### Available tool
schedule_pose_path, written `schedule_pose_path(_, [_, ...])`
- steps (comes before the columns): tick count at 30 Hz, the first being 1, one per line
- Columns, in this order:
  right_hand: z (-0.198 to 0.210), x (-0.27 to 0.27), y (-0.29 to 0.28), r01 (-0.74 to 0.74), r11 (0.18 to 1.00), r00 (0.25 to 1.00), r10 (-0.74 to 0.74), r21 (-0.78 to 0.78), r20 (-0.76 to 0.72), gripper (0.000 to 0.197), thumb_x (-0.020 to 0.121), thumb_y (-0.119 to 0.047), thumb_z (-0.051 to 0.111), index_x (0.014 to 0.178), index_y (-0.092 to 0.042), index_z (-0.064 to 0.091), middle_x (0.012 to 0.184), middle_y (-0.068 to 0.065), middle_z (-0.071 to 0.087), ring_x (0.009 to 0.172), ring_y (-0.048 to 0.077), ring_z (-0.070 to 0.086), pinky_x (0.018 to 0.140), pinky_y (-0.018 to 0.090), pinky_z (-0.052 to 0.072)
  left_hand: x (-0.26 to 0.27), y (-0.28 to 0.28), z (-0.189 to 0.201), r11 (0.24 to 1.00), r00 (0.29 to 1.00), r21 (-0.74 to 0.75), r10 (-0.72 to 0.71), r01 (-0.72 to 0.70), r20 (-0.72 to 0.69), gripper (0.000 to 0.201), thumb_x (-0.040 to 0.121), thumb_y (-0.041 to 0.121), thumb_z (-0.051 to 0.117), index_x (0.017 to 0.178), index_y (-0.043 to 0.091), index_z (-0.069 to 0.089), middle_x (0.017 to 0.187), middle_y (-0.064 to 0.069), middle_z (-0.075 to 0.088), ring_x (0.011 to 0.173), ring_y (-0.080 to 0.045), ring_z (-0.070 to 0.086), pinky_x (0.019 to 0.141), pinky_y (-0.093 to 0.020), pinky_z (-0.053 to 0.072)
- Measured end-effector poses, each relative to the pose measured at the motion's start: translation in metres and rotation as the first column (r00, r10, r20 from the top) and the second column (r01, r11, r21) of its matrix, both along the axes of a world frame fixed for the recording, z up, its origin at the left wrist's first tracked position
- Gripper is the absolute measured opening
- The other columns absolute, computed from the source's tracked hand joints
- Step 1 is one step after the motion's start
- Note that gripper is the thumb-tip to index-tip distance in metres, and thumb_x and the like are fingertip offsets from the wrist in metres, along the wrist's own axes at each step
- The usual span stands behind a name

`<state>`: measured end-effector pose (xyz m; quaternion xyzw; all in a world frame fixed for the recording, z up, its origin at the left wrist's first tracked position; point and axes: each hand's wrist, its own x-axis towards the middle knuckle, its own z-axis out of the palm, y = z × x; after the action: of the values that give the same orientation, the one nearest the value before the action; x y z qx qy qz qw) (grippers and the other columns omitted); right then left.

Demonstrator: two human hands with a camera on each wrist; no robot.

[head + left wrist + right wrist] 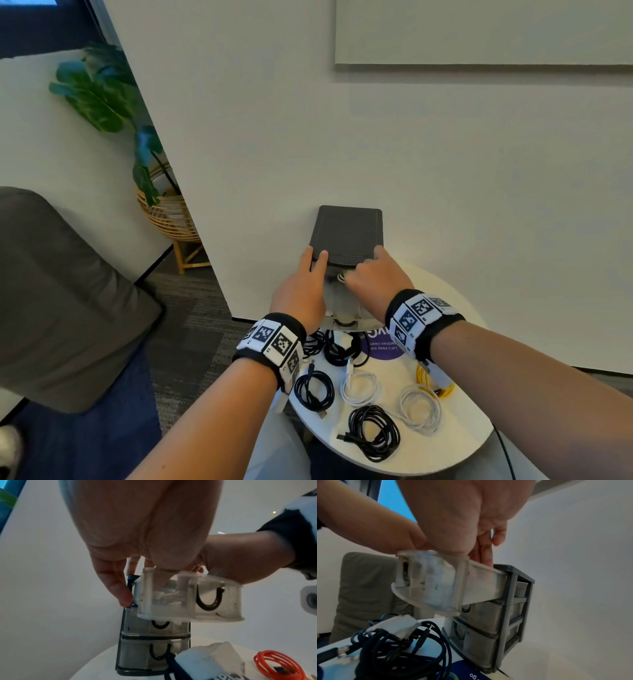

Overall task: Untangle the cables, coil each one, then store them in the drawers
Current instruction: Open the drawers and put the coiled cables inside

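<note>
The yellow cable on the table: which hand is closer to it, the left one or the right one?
Right. Both hands are up at the drawer unit, away from the yellow cable; the right hand reaches into the top drawer on the cable's side, while the left hand braces the unit farther left.

A round white table (460,442) bears coiled cables (374,431) and a drawer unit (346,233).
</note>
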<state>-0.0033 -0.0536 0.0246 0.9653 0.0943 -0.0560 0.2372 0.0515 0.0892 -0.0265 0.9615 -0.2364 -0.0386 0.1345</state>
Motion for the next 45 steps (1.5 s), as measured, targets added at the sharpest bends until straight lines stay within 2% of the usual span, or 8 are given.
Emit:
schedule_pose_path(4, [0.001,0.007,0.001,0.052,0.997,0.997,-0.055,0.059,0.050,0.015,0.096,-0.013,0.058,0.091,-0.022,0.046,0.066,-0.006,0.044,0.075,0.025,0.052,0.101,0.044,0.031,-0.002,0.000,0.004,1.000,1.000,0.008,0.002,-0.002,-0.004,0.093,0.090,-0.004,0.054,0.162,0.028,0.006,0.169,0.005,-0.008,0.090,-0.026,0.064,0.074,-0.036,0.058])
schedule_pose_path(15, [-0.017,0.013,-0.015,0.007,0.970,0.986,-0.047,0.242,0.158,0.018,0.100,-0.031,0.056,0.104,-0.019,0.069,0.102,0.001,0.063,0.100,0.023,0.056,0.091,0.039,0.040,0.000,0.004,-0.001,1.000,1.000,0.017,-0.015,0.015,0.011,0.091,0.093,-0.002,0.054,0.162,0.032,0.005,0.169,0.007,-0.006,0.082,-0.021,0.062,0.074,-0.037,0.060])
schedule_pose_path(20, [-0.023,-0.009,-0.073,-0.017,0.668,0.926,-0.271,0.744,0.263,0.034,0.102,-0.040,0.048,0.078,-0.020,0.061,0.078,-0.006,0.053,0.074,0.015,0.050,0.067,0.031,0.040,0.003,0.005,-0.002,1.000,1.000,-0.005,-0.019,0.019,0.007,0.091,0.092,-0.003,0.053,0.161,0.033,0.006,0.169,0.010,-0.005,0.078,-0.018,0.060,0.072,-0.035,0.060])
schedule_pose_path(24, [-0.048,-0.028,-0.146,0.370,0.581,0.814,-0.579,0.724,0.048,0.020,0.096,-0.022,0.055,0.094,-0.012,0.072,0.098,0.009,0.070,0.090,0.030,0.063,0.078,0.037,0.051,0.004,0.006,-0.006,1.000,1.000,0.004,-0.021,0.021,0.017,0.090,0.093,-0.001,0.053,0.162,0.033,0.006,0.168,0.010,-0.005,0.076,-0.017,0.061,0.069,-0.032,0.058])
schedule_pose_path(28, [-0.080,-0.055,-0.181,0.749,0.549,0.660,-0.662,0.370,-0.355,0.041,0.096,-0.035,0.062,0.127,-0.010,0.063,0.132,0.010,0.061,0.117,0.028,0.060,0.093,0.034,0.052,0.005,0.005,-0.008,1.000,0.999,0.017,-0.018,0.017,0.027,0.091,0.093,0.000,0.054,0.161,0.034,0.006,0.168,0.010,-0.005,0.078,-0.016,0.062,0.072,-0.033,0.060])
schedule_pose_path(37, [-0.121,-0.047,-0.180,0.791,0.464,0.604,-0.699,0.400,-0.383,0.027,0.091,-0.029,0.066,0.102,-0.005,0.070,0.089,0.008,0.068,0.086,0.025,0.068,0.066,0.027,0.050,0.005,0.005,-0.007,1.000,1.000,0.016,-0.010,0.010,0.001,0.088,0.095,0.003,0.052,0.161,0.036,0.003,0.167,0.013,-0.006,0.075,-0.013,0.062,0.071,-0.034,0.061])
schedule_pose_path(41, [-0.113,-0.041,-0.178,0.754,0.396,0.619,-0.696,0.524,-0.364,0.018,0.089,-0.021,0.067,0.085,-0.004,0.072,0.079,0.009,0.072,0.081,0.026,0.073,0.072,0.031,0.060,0.006,0.006,-0.008,1.000,1.000,-0.007,-0.017,0.017,-0.007,0.085,0.097,0.005,0.051,0.162,0.034,0.004,0.168,0.013,-0.005,0.075,-0.014,0.062,0.072,-0.034,0.061])
schedule_pose_path(45, [-0.073,-0.040,-0.170,0.568,0.149,0.664,-0.665,0.809,-0.343,0.007,0.084,-0.011,0.075,0.080,-0.006,0.073,0.071,0.011,0.075,0.073,0.027,0.073,0.075,0.039,0.062,0.009,0.011,-0.013,0.996,0.999,-0.081,-0.040,0.039,-0.015,0.073,0.102,0.015,0.045,0.162,0.035,0.007,0.167,0.015,-0.003,0.074,-0.015,0.063,0.073,-0.038,0.060])
